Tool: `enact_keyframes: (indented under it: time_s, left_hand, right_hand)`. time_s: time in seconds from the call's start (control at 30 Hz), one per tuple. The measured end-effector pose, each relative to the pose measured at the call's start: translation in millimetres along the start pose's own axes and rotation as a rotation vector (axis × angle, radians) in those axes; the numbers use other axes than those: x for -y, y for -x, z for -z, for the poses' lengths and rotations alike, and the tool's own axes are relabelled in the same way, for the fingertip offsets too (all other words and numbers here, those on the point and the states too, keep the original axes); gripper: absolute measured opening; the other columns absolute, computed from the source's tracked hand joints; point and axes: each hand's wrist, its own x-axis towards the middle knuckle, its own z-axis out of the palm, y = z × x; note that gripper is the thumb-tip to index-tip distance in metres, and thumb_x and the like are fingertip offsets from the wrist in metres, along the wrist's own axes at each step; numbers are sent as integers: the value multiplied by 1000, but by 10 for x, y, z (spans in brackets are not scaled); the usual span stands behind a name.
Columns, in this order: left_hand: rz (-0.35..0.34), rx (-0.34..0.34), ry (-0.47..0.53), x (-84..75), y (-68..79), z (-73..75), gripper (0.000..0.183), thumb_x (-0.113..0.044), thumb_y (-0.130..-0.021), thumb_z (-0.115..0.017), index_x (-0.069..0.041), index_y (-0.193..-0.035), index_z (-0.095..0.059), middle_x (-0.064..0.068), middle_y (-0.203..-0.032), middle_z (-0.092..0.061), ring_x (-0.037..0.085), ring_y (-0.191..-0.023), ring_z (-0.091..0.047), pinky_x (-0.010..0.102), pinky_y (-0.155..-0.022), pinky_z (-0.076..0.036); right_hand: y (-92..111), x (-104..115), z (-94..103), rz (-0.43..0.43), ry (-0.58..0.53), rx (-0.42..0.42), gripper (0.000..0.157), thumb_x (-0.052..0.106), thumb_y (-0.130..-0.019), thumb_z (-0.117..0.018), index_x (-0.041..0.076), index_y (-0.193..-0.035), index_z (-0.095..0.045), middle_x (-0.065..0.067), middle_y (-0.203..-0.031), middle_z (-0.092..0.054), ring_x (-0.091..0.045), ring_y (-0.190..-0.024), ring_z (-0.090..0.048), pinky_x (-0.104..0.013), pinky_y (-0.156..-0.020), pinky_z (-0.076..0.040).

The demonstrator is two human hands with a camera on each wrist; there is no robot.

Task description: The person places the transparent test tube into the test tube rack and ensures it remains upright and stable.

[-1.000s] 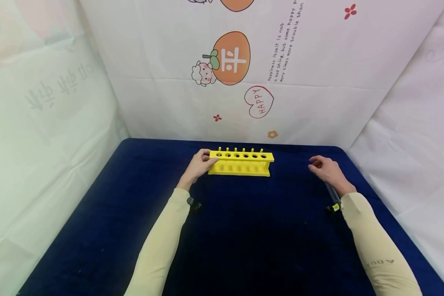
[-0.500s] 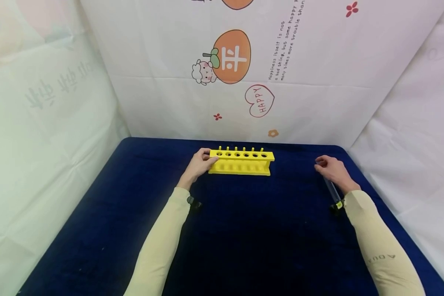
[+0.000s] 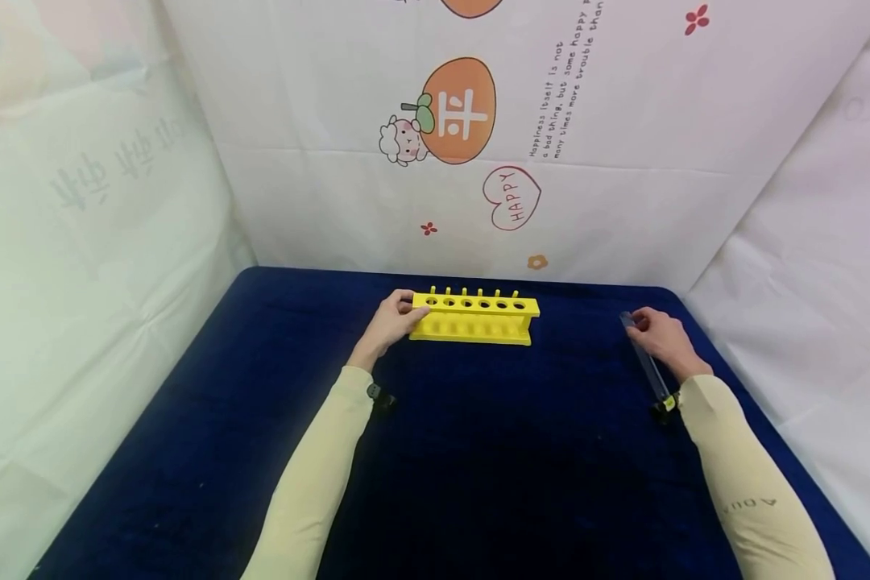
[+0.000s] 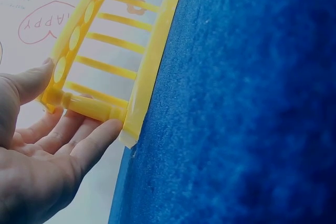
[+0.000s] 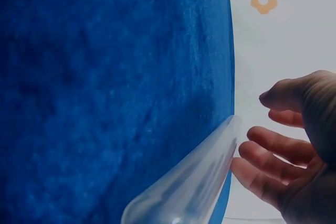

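A yellow test tube rack stands upright toward the back of the dark blue table, its round holes unfilled. My left hand grips its left end, thumb on the top plate and fingers around the end post, as the left wrist view shows. Farther right, a clear test tube lies on the cloth, its rounded end close to the right wrist camera. Beside its far end is my right hand, fingers loosely bent and thumb apart. In the right wrist view the lower fingertips come right up to the tube.
Dark blue cloth covers the table. A white printed sheet rises directly behind the rack, and white sheets hang at both sides. Each wrist wears a small camera, such as the one at the right cuff.
My right hand has shifted a little to the right, and more of the test tube's far end now shows. The left hand and the rack have stayed in place.
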Motion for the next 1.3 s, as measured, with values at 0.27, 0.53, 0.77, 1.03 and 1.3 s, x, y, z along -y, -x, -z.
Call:
enact_keyframes:
  time_s: [0.27,0.53,0.77,1.03,1.3]
  left_hand:
    - [-3,-2,-14,9,-23,-8,55,-35,-95,-66,-13,-140,-43,15,-127,-60,30,-109,-64,42,-95,-55]
    - [1,-5,-13,7,-20,-21,55,-35,-94,-66,-13,-140,-43,15,-126,-60,31,-109,-64,42,-94,-55]
    - [10,-9,-15,8,-20,-28,56,-35,-94,-66,-13,-140,-43,15,-127,-60,31,-110,-64,42,-95,-55]
    - [12,-2,-12,18,-22,-24,57,-36,-94,-66,-14,-141,-42,15,-129,-60,30,-110,-65,43,-96,-54]
    - [8,-4,-1,10,-31,-13,59,-36,-94,-66,-13,-142,-42,15,-130,-59,28,-108,-64,43,-96,-54]
  right_hand:
    - [-8,-123,-36,-50,61,-17,45,22,-92,-59,-10,-124,-53,-35,-110,-62,-45,-92,-62,-53,-73,-50]
    - [0,-177,-55,-101,63,56,46,24,-94,-57,-11,-125,-52,-37,-117,-56,-43,-91,-61,-50,-70,-51]
    - [20,-167,-47,-127,26,91,48,23,-96,-55,-14,-125,-51,-36,-109,-59,-28,-72,-65,-35,-57,-53]
    - [20,-173,-34,-152,-13,122,45,22,-96,-55,-16,-120,-55,-35,-107,-62,-24,-69,-66,-34,-56,-56]
    - [-55,-147,29,-187,-59,216,47,23,-97,-56,-16,-123,-54,-19,-86,-66,-19,-68,-66,-33,-61,-59]
